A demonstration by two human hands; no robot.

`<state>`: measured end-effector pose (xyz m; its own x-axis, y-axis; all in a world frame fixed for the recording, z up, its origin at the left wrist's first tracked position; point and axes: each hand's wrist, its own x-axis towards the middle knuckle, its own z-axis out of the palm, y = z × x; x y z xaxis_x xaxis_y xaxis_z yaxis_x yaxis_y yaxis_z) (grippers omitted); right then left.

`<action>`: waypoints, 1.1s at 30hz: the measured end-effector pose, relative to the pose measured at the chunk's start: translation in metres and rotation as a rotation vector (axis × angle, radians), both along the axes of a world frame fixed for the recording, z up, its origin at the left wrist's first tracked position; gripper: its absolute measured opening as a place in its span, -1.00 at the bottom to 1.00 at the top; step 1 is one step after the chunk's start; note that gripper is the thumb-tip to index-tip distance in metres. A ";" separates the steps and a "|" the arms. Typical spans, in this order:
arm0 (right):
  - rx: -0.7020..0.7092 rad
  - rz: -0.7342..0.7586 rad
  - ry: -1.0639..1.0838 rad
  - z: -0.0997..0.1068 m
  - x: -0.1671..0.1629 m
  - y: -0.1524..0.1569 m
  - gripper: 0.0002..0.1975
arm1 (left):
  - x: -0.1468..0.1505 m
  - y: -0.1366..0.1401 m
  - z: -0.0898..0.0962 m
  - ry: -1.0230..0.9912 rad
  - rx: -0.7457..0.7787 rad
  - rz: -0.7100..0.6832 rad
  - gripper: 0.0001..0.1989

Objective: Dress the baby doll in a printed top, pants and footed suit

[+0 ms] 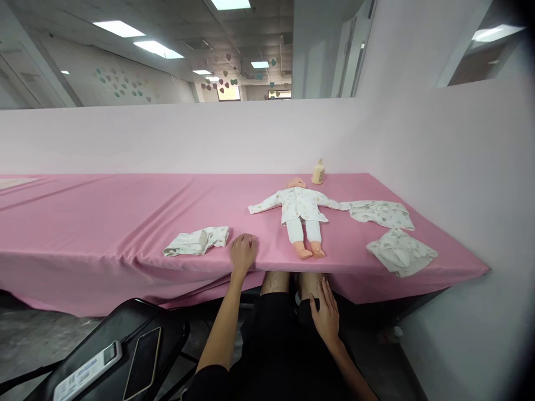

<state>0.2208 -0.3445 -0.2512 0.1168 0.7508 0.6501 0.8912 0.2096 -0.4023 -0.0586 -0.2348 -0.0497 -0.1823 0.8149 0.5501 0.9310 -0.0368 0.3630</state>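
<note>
My left hand rests on the pink-covered table near its front edge, fingers curled in, with nothing seen in it. Just left of it lies a folded white printed baby garment. My right hand lies flat on my right thigh, its fingers stretched out and holding nothing. Beyond my hands a baby doll lies on its back, feet toward me. It wears a white printed baby top with the sleeves spread, and white leggings.
Right of the doll lie a spread printed garment, touching its sleeve, and a bunched printed cloth. A cream pump bottle stands at the wall. A black chair at left holds a phone and a white device.
</note>
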 end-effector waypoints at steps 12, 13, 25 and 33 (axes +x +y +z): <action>-0.007 0.012 0.006 0.001 0.001 -0.001 -0.45 | -0.045 -0.021 0.001 0.157 0.145 0.398 -0.52; -0.009 0.011 0.009 0.000 0.002 -0.001 -0.46 | -0.052 -0.021 0.000 0.183 0.102 0.413 -0.53; -0.063 0.039 0.046 0.009 -0.001 0.000 -0.49 | -0.089 0.000 -0.002 0.289 -0.054 0.384 -0.59; 0.070 -0.116 0.375 0.095 0.059 0.014 -0.57 | -0.098 0.009 -0.006 0.212 -0.010 0.375 -0.55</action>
<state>0.2797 -0.3304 -0.1564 0.4371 0.6741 0.5954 0.7046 0.1547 -0.6925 -0.1570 -0.2257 -0.0555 -0.3503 0.7193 0.5999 0.9335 0.3204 0.1609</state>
